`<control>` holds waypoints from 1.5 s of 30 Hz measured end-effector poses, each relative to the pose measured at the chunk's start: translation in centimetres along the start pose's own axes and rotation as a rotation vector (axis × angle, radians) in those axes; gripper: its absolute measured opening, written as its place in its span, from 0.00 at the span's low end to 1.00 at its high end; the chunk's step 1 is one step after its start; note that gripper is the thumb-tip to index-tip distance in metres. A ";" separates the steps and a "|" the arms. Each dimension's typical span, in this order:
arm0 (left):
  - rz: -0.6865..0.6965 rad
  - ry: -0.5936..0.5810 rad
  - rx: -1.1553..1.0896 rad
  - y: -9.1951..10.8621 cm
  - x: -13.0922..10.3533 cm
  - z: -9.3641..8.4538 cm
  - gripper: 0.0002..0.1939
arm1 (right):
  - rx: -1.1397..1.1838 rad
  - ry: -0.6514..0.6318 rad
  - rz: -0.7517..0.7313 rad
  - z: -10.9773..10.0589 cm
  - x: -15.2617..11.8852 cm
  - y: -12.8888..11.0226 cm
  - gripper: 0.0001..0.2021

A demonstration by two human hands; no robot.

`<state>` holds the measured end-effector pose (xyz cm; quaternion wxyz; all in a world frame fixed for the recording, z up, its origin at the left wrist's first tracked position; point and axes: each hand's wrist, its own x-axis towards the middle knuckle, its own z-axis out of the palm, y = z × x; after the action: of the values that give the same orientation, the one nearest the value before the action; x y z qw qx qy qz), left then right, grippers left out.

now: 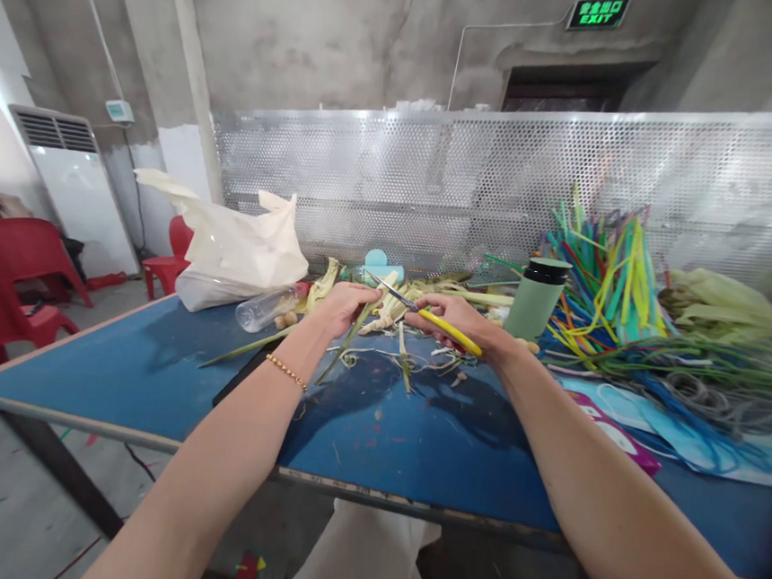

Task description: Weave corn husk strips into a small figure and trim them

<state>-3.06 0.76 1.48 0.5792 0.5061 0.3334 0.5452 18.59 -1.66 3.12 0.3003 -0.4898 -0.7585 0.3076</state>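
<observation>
My left hand [347, 309] pinches a narrow green leaf strip [349, 345] between thumb and fingers; its lower end hangs toward the table. Wrapped in my right hand [455, 316] is a pair of scissors with yellow handles [461, 337]. The scissor blades [390, 287] point left, close to the fingertips of my left hand; whether they touch the strip I cannot tell. Both hands are above the blue table [358, 449]. Cut leaf scraps [406, 363] and pale husks [394, 313] lie beneath and behind them.
A white plastic bag [244, 255] and a clear bottle [266, 308] are at the left. To the right stand a green tumbler [534, 302], a heap of coloured strips [620, 283] and a purple packet [626, 435]. Behind the table rises a perforated metal panel [382, 177]. Red chairs [34, 250] stand beyond the left edge.
</observation>
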 end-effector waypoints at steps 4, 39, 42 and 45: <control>0.034 0.050 0.003 0.1 -0.3 0.1 0.11 | 0.021 -0.015 -0.003 0.1 -0.1 -0.1 0.27; 0.023 0.064 0.022 -0.1 0.2 -0.2 0.10 | 0.049 -0.039 -0.012 0.8 -0.4 -0.7 0.28; 0.028 0.060 0.018 -0.1 0.2 -0.2 0.10 | 0.047 -0.022 0.019 1.0 -0.3 -0.7 0.29; 0.011 0.030 0.015 0.0 0.2 -0.2 0.09 | 0.045 0.007 0.023 1.0 -0.2 -0.6 0.29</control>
<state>-3.26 1.00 1.45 0.5672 0.5039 0.3433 0.5536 17.54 -2.24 2.91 0.3104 -0.4925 -0.7447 0.3263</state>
